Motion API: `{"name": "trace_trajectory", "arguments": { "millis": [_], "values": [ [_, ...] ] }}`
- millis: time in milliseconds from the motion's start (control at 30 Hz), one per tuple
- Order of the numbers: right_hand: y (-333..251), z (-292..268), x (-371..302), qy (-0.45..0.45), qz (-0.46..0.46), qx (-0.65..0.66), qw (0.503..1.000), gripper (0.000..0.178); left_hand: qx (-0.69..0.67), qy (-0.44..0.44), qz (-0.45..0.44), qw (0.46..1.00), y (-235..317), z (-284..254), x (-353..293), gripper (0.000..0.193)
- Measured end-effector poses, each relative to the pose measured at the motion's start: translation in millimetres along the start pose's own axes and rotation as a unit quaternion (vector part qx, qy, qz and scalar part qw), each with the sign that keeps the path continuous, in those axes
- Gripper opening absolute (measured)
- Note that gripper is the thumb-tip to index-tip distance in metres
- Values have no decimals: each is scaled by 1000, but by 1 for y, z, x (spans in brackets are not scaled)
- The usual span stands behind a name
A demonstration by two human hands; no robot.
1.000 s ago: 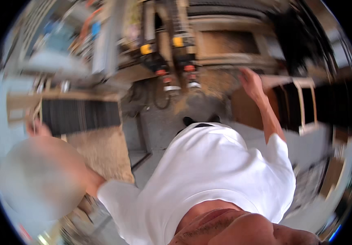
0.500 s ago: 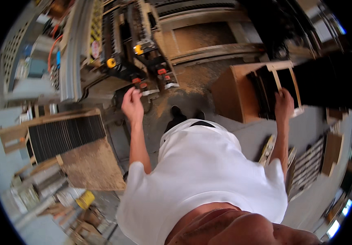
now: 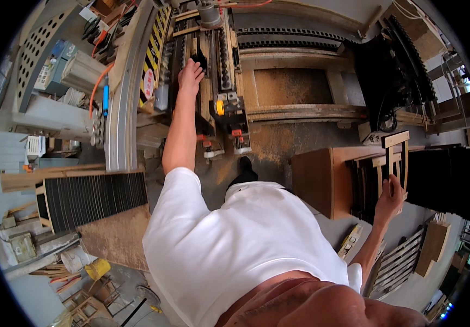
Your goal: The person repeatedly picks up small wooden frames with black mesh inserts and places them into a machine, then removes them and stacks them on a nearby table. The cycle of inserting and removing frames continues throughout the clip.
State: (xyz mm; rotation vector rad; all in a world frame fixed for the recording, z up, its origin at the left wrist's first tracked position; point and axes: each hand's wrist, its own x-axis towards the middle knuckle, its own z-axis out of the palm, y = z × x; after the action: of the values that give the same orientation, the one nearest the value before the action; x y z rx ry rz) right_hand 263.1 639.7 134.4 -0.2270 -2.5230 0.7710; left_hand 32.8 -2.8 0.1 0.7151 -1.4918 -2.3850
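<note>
My left hand [image 3: 190, 76] reaches forward over the bed of a long woodworking machine [image 3: 205, 92]. Its fingers are loosely bent and slightly apart beside a small black part [image 3: 198, 56]; nothing shows in them, and contact with that part is unclear. Farther along the bed lie pale wooden strips [image 3: 185, 31]. At the right, my right hand [image 3: 390, 200] is closed on a light wooden frame [image 3: 396, 139], made of bars with a wider end piece. The frame stands tilted beside a stack of dark-faced pieces [image 3: 363, 188] on a brown wooden box [image 3: 314, 177].
To the left, a row of dark slats [image 3: 90, 199] rests by a brown board [image 3: 118, 234]. A metal rail [image 3: 121, 109] runs along the machine's left side. Beyond the box are a dark machine column [image 3: 379, 82] and sawdust [image 3: 276, 141]. A yellow bucket [image 3: 98, 268] sits lower left.
My left hand has moved forward, farther over the machine bed. My right hand now grips the wooden frame, which stands more raised at its far end. My body has shifted, turning the view.
</note>
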Motion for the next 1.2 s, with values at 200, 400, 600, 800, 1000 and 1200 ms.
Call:
{"name": "trace_trajectory", "arguments": {
  "millis": [200,400,600,800,1000,1200],
  "values": [
    [-95,48,19,-59,-55,59,995,28,-125,-4,-37,991,21,37,134,88],
    [-174,111,53,-147,-131,70,978,23,-286,-9,-17,958,16,31,225,98],
    [-237,203,102,-193,-302,72,931,19,-338,-27,-31,940,8,22,169,53],
    [-310,331,128,-206,-490,129,837,19,-260,-88,-75,959,-29,-11,-33,28],
    [-386,465,111,-267,-589,144,749,28,-261,-43,-77,961,-40,-56,-198,30],
    [-428,539,108,-263,-622,-9,737,40,-242,82,-45,966,-55,-55,-301,33]
  ]
}}
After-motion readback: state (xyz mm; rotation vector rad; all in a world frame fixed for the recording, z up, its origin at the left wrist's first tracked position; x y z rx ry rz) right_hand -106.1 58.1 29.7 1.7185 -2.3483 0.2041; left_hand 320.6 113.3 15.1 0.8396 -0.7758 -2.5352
